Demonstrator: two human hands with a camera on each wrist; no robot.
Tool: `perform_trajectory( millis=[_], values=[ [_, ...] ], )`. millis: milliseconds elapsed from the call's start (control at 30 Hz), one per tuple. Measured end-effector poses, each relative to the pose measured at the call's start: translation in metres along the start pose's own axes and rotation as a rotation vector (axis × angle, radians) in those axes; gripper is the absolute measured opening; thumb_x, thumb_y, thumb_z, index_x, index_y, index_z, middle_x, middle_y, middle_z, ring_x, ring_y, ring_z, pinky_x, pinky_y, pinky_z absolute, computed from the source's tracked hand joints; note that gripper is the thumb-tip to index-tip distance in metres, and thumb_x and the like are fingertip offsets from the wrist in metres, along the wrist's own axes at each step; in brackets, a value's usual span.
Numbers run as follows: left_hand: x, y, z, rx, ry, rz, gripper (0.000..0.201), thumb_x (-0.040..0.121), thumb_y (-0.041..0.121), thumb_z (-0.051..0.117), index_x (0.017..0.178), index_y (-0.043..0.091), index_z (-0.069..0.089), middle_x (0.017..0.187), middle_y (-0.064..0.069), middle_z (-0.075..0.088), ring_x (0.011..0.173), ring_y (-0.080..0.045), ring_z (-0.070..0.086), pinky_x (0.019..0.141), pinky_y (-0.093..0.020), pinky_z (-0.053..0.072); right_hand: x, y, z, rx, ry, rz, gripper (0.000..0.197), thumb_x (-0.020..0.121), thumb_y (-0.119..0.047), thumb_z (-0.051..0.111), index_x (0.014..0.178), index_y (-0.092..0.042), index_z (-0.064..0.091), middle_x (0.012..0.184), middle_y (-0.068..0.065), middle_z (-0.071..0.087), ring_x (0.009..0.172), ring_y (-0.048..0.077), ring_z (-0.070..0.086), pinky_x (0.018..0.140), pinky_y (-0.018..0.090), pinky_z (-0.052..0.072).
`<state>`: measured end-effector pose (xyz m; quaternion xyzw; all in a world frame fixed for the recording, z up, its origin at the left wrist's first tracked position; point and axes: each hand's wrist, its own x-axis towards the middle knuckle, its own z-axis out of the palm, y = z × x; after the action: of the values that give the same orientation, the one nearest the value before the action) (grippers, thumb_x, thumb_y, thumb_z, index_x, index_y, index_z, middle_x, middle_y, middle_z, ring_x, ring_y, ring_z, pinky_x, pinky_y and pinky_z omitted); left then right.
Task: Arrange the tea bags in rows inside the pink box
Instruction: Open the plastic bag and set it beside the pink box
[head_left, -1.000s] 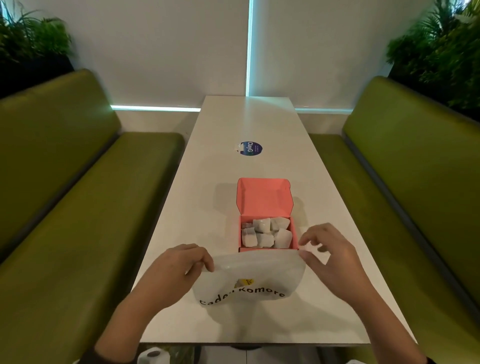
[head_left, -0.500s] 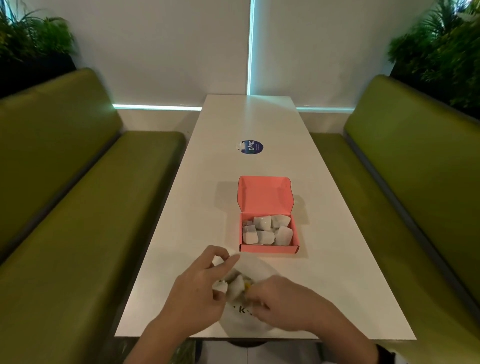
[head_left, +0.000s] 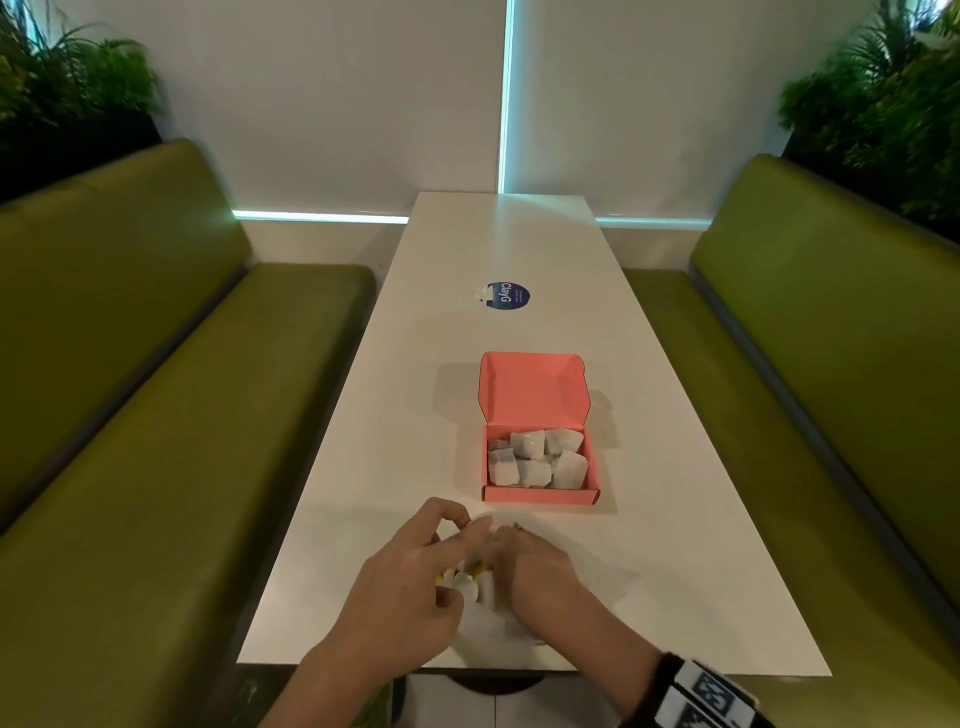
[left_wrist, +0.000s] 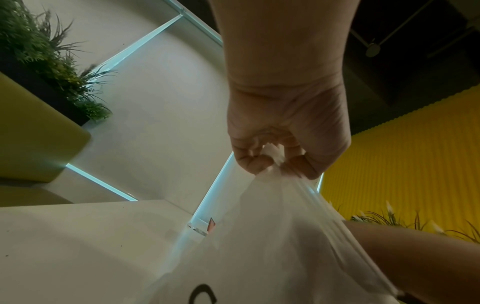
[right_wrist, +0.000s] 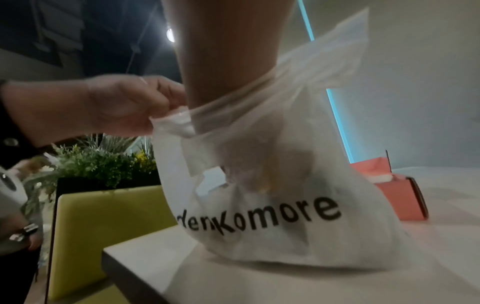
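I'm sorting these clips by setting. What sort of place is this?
Probably a café or restaurant booth: green benches flank a long white table, planters stand behind them, and a round branded sticker sits on the tabletop.

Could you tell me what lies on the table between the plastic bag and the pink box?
Nothing: in the head view only a bare strip of table separates the bag from the pink box.
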<state>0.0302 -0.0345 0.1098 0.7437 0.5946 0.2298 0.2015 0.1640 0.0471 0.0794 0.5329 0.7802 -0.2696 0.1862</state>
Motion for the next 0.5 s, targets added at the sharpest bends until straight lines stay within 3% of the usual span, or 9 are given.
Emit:
perform_trajectory(
  millis=[33, 100, 200, 267, 333, 400, 500],
  values=[
    [0.0, -0.001, -0.001, -0.002, 0.006, -0.004, 0.068, 0.063, 0.01, 0.054, 0.125, 0.038, 0.052, 0.115, 0.024, 0.035, 0.068, 0.003, 0.049, 0.047, 0.003, 0.032, -0.005, -0.002, -0.005, -0.092, 0.022, -0.008, 0.029, 0.091, -0.022, 0.053, 0.118, -0.011, 0.057, 0.117, 0.006, 0.06, 0.106, 0.024, 0.057, 0.093, 0.033, 0.044],
    [0.0, -0.005, -0.001, 0.014, 0.033, -0.009, 0.067, 0.062, 0.01, 0.054, 0.125, 0.033, 0.054, 0.114, 0.022, 0.037, 0.065, 0.008, 0.044, 0.046, 0.003, 0.029, -0.017, -0.001, -0.016, -0.145, 0.24, -0.146, 0.025, 0.091, -0.014, 0.049, 0.113, -0.011, 0.06, 0.113, 0.008, 0.061, 0.106, 0.024, 0.057, 0.087, 0.032, 0.043],
    [0.002, -0.006, -0.004, 0.038, 0.046, -0.068, 0.063, 0.076, 0.009, 0.054, 0.134, 0.033, 0.048, 0.122, 0.021, 0.035, 0.074, 0.001, 0.05, 0.053, -0.001, 0.033, -0.039, 0.01, -0.025, 0.04, 0.41, -0.305, 0.028, 0.088, -0.013, 0.048, 0.109, -0.02, 0.065, 0.105, 0.003, 0.064, 0.1, 0.021, 0.056, 0.078, 0.027, 0.04],
    [0.005, -0.006, -0.007, 0.053, 0.027, -0.142, 0.061, 0.087, 0.011, 0.053, 0.141, 0.035, 0.037, 0.131, 0.019, 0.033, 0.081, -0.005, 0.05, 0.058, -0.004, 0.037, -0.046, 0.015, -0.036, 0.202, 0.497, -0.345, 0.029, 0.09, -0.017, 0.051, 0.111, -0.028, 0.066, 0.106, -0.004, 0.068, 0.098, 0.015, 0.058, 0.082, 0.025, 0.045],
    [0.006, -0.005, -0.009, 0.047, 0.016, -0.194, 0.06, 0.09, 0.012, 0.052, 0.142, 0.035, 0.034, 0.135, 0.018, 0.033, 0.077, -0.006, 0.048, 0.058, -0.005, 0.036, -0.053, 0.02, -0.046, 0.368, 0.513, -0.339, 0.027, 0.09, -0.018, 0.056, 0.113, -0.028, 0.067, 0.104, -0.005, 0.07, 0.092, 0.011, 0.062, 0.08, 0.018, 0.046],
    [0.007, -0.003, -0.011, 0.034, 0.022, -0.224, 0.056, 0.091, 0.014, 0.052, 0.141, 0.032, 0.037, 0.137, 0.018, 0.033, 0.074, -0.008, 0.047, 0.059, -0.004, 0.035, -0.058, 0.026, -0.053, 0.528, 0.523, -0.351, 0.024, 0.088, -0.017, 0.061, 0.108, -0.028, 0.069, 0.095, -0.007, 0.07, 0.083, 0.003, 0.061, 0.071, 0.008, 0.044],
    [0.008, -0.002, -0.012, 0.025, 0.023, -0.249, 0.058, 0.092, 0.016, 0.05, 0.144, 0.034, 0.031, 0.137, 0.019, 0.033, 0.073, -0.008, 0.047, 0.061, -0.005, 0.036, -0.061, 0.03, -0.06, 0.761, 0.493, -0.365, 0.024, 0.085, -0.011, 0.066, 0.092, -0.033, 0.069, 0.08, -0.021, 0.065, 0.075, -0.009, 0.059, 0.069, 0.006, 0.043]
  ],
)
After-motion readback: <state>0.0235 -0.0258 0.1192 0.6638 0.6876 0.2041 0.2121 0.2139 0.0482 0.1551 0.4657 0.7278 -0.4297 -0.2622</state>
